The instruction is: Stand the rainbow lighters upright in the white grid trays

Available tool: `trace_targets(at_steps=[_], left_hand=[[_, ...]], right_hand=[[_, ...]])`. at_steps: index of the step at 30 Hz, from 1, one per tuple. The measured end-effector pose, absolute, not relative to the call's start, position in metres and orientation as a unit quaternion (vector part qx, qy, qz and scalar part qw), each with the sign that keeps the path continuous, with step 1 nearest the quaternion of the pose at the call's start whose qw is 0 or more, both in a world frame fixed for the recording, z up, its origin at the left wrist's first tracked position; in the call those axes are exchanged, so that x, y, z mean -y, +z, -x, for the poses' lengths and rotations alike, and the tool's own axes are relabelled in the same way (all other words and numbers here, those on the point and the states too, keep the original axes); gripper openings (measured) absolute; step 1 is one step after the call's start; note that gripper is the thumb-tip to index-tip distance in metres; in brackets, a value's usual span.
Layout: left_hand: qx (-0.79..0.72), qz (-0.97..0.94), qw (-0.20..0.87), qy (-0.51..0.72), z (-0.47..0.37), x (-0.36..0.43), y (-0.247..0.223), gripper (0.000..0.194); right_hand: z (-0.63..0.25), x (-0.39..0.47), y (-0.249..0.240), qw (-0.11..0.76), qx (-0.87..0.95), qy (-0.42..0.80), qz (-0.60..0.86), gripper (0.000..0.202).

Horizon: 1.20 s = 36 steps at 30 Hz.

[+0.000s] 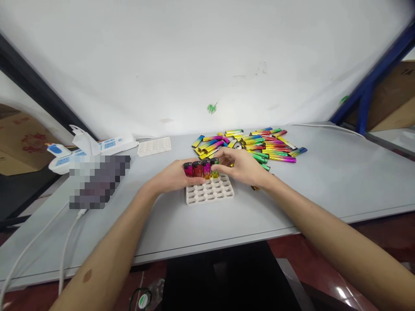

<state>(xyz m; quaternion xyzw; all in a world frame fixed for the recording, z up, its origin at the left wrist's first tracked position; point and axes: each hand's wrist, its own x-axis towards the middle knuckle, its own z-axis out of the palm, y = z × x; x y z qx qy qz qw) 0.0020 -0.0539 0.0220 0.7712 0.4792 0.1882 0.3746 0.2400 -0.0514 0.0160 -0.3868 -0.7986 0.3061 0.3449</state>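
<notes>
Several metallic lighters with black tops stand side by side in a row above the white slotted tray. My left hand is closed around the left end of this row, thumb along the front. My right hand pinches the green-and-yellow lighter at the row's right end between thumb and fingers. Many slots in the near part of the tray show no lighter; its far part is hidden behind my hands and the row. Whether the lighters' bottoms rest in slots cannot be seen.
Behind my right hand lies a loose pile of shiny multicoloured lighters. A second white tray is at the back left. Further left are a power strip, a blurred-out dark object and white cables. A white wall bounds the table.
</notes>
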Motion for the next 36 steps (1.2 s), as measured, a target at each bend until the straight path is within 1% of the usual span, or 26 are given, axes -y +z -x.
trace_targets(at_steps=[2, 4, 7, 9, 11, 13, 16, 19, 21, 24, 26, 28, 30, 33, 36], left_hand=[[-0.48, -0.772, 0.373, 0.186, -0.002, 0.054, 0.023, 0.033], [-0.481, -0.772, 0.372, 0.185, -0.003, 0.054, 0.023, 0.031], [-0.49, -0.768, 0.37, 0.18, -0.003, 0.055, 0.024, 0.032], [-0.499, -0.765, 0.366, 0.178, -0.004, 0.055, 0.024, 0.034], [-0.504, -0.763, 0.362, 0.178, -0.004, 0.055, 0.023, 0.035], [-0.507, -0.763, 0.359, 0.178, -0.004, 0.055, 0.023, 0.035], [-0.507, -0.764, 0.358, 0.177, -0.004, 0.056, 0.024, 0.035], [-0.504, -0.767, 0.357, 0.176, -0.004, 0.056, 0.025, 0.035], [-0.501, -0.77, 0.354, 0.178, -0.004, 0.056, 0.025, 0.035], [-0.494, -0.772, 0.357, 0.183, -0.003, 0.056, 0.025, 0.036], [-0.493, -0.77, 0.361, 0.181, -0.003, 0.056, 0.025, 0.036], [-0.497, -0.768, 0.362, 0.179, -0.004, 0.056, 0.025, 0.035], [-0.5, -0.766, 0.362, 0.179, -0.004, 0.057, 0.026, 0.034], [-0.498, -0.766, 0.365, 0.179, -0.005, 0.058, 0.028, 0.033], [-0.503, -0.769, 0.354, 0.176, -0.005, 0.058, 0.027, 0.033]], right_hand=[[-0.24, 0.052, 0.018, 0.335, 0.811, 0.279, 0.39, 0.028], [-0.242, 0.05, 0.02, 0.361, 0.803, 0.237, 0.41, 0.034], [-0.25, 0.041, 0.019, 0.393, 0.766, 0.154, 0.484, 0.047], [-0.258, 0.033, 0.016, 0.365, 0.761, 0.085, 0.53, 0.044], [-0.264, 0.027, 0.011, 0.314, 0.77, 0.032, 0.555, 0.041], [-0.268, 0.024, 0.006, 0.262, 0.782, 0.012, 0.565, 0.051], [-0.271, 0.024, 0.002, 0.205, 0.797, 0.018, 0.568, 0.071], [-0.27, 0.025, 0.002, 0.186, 0.803, 0.02, 0.566, 0.076], [-0.268, 0.025, 0.002, 0.2, 0.804, 0.02, 0.56, 0.079], [-0.264, 0.026, 0.006, 0.266, 0.789, 0.057, 0.551, 0.088], [-0.261, 0.027, 0.01, 0.32, 0.761, 0.113, 0.553, 0.096], [-0.259, 0.029, 0.012, 0.362, 0.725, 0.176, 0.558, 0.098], [-0.259, 0.029, 0.013, 0.39, 0.7, 0.251, 0.543, 0.094], [-0.26, 0.028, 0.009, 0.423, 0.686, 0.363, 0.468, 0.085], [-0.26, 0.027, 0.004, 0.452, 0.665, 0.385, 0.453, 0.063]])
